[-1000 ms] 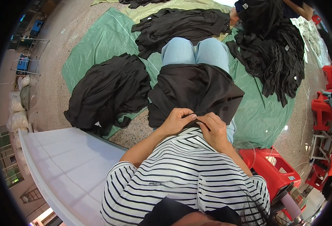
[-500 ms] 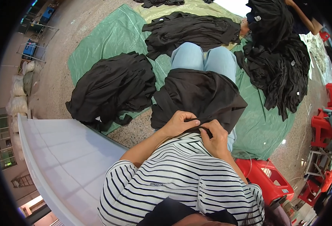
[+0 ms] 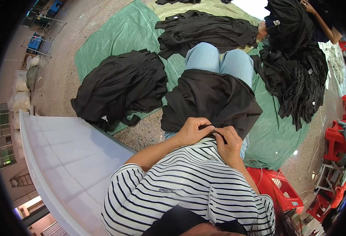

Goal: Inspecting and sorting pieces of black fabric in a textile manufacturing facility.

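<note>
A black garment [image 3: 216,96] is spread over my lap, its near edge drawn up toward my waist. My left hand [image 3: 196,131] pinches that edge between thumb and fingers. Close beside it, almost touching, my right hand [image 3: 228,142] grips the same edge, thumb pressed to the bent fingers. The fold between the two hands is small, and its details are partly hidden by the fingers. The garment's far side lies over my jeans [image 3: 204,57] just short of the knees.
Heaps of black garments lie on green sheeting [image 3: 110,37]: a left heap [image 3: 122,84], a far heap [image 3: 208,31] and a right heap [image 3: 294,78]. Another person's arm [image 3: 324,25] reaches in at the far right. A white table [image 3: 70,153] stands left; a red stool [image 3: 277,185] is near right.
My fingers have shifted slightly along the garment's edge, and the hands are a little closer together. The whole view has turned a bit; the garment stays on my lap.
</note>
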A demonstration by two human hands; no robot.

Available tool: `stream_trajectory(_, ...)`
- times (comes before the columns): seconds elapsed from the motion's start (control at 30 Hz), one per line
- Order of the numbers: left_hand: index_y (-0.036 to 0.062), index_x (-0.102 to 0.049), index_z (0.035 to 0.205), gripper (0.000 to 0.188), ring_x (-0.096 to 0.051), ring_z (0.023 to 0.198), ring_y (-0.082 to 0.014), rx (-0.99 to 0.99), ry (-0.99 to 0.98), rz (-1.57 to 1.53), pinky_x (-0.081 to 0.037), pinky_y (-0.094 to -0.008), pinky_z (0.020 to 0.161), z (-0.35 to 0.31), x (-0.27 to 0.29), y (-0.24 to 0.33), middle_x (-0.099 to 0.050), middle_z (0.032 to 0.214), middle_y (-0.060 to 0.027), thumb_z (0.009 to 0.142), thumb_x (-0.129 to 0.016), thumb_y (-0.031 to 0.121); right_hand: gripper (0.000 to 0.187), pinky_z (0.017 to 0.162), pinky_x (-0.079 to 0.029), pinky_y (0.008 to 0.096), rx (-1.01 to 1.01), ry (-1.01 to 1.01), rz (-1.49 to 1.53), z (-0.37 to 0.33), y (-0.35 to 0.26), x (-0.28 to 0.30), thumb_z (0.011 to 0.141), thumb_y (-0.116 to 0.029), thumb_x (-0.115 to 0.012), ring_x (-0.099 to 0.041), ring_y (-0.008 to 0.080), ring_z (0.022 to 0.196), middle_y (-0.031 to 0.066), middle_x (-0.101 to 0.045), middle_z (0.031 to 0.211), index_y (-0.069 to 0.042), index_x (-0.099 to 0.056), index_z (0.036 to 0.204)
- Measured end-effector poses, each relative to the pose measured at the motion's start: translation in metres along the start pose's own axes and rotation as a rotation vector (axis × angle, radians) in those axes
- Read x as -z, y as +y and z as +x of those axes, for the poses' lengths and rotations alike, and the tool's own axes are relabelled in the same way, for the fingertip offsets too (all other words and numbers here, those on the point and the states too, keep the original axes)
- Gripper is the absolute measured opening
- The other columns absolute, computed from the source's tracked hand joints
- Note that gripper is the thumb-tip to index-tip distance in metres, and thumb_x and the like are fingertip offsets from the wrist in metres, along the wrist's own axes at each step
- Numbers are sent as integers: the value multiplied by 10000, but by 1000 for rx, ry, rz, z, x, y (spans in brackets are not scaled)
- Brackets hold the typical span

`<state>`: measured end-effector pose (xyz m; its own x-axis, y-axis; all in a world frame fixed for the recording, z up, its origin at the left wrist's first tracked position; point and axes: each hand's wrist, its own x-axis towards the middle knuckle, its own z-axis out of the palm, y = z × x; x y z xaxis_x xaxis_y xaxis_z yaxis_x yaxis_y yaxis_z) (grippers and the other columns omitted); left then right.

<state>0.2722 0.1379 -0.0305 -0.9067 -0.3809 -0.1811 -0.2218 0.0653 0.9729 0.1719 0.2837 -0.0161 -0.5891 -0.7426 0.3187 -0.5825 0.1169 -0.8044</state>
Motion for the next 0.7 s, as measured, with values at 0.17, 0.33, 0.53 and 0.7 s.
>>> stream_trajectory(0.17,-47,-654,853,115,-545,675,-77,-71,31,-46,-427,-249,590,-4,-1,-1,-616,741,-42,879,-652,65,190,611,-484,364,11,3,3,3,-2,2,693,57,-709,-603,288,684,110,-620,784,-8,-675,868)
stream_trajectory(0.33,-59,-655,868,136,-538,702,-57,-69,7,-31,-422,-233,611,-3,5,7,-617,754,-27,816,-719,50,173,612,-486,362,-6,5,47,7,2,1,701,55,-707,-607,292,687,111,-618,782,-1,-667,859)
stream_trajectory(0.53,-64,-656,897,108,-518,675,-53,-99,-25,61,-411,-221,605,-2,5,5,-608,749,-23,872,-656,41,165,614,-489,317,-45,0,85,5,7,3,734,92,-696,-617,265,710,126,-628,777,22,-659,879)
stream_trajectory(0.7,-15,-679,897,100,-536,683,-38,291,-100,-612,-432,-206,608,5,15,1,-633,780,20,912,-625,69,190,593,-492,338,-26,26,94,8,2,2,705,89,-714,-608,267,683,109,-611,783,10,-640,861)
